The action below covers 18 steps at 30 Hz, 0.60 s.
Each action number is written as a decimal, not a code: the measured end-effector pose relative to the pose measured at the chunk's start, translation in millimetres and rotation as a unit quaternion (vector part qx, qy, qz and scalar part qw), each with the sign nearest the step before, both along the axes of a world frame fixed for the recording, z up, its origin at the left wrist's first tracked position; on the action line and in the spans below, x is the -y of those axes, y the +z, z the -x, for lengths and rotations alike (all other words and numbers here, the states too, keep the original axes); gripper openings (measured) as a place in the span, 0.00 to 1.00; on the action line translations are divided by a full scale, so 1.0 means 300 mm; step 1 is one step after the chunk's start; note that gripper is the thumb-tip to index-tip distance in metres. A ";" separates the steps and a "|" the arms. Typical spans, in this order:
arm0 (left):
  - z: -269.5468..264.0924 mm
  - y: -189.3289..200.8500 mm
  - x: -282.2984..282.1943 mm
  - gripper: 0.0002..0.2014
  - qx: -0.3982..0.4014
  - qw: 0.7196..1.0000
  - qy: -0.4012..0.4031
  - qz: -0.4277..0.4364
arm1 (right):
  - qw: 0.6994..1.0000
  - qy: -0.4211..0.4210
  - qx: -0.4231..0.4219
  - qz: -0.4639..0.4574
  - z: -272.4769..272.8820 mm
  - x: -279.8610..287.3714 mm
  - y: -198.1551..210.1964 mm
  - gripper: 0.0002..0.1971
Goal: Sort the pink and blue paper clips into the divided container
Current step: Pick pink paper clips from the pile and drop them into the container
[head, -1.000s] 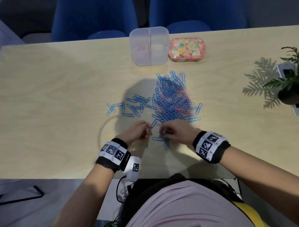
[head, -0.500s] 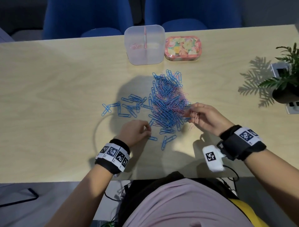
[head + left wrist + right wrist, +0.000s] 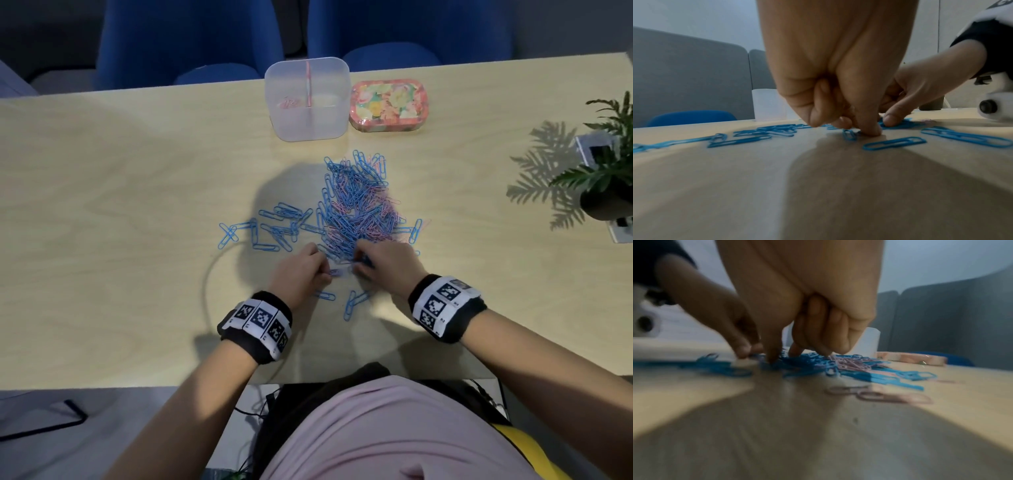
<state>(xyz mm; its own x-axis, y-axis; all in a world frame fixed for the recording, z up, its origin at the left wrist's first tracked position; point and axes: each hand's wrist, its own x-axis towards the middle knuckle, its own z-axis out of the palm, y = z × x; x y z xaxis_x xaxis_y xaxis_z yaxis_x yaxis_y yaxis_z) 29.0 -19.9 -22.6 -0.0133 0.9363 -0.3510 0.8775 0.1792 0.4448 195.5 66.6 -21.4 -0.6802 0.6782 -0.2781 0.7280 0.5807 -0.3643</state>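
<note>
While both hands pinch clips at the pile's [image 3: 359, 212] near edge — left hand [image 3: 301, 274] on a blue clip [image 3: 849, 135], right hand [image 3: 387, 263] closed on what we can't tell — the divided container [image 3: 308, 126] sits straight ahead at the table's [image 3: 120, 205] far edge.

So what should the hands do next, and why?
Probably lift out one pink clip and carry it to the divided container. Both the left hand and the right hand are down at the near edge of the mixed pile, fingers curled among clips. The container's left half holds only a few pink clips.
</note>
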 end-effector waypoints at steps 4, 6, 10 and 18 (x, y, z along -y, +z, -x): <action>0.019 -0.013 0.031 0.06 0.017 1.000 0.020 -0.014 | 0.990 -0.127 -0.055 0.034 -0.050 -0.057 0.021 0.06; 0.022 -0.017 0.045 0.05 0.024 0.999 0.023 -0.030 | 0.987 -0.146 -0.065 0.020 -0.056 -0.065 0.036 0.07; 0.031 -0.004 0.059 0.05 0.050 0.996 0.047 -0.064 | 0.997 -0.052 -0.048 0.011 -0.006 -0.018 0.051 0.10; 0.100 0.035 0.047 0.09 0.008 0.975 0.191 -0.112 | 0.999 -0.010 0.010 0.036 0.085 0.012 0.017 0.09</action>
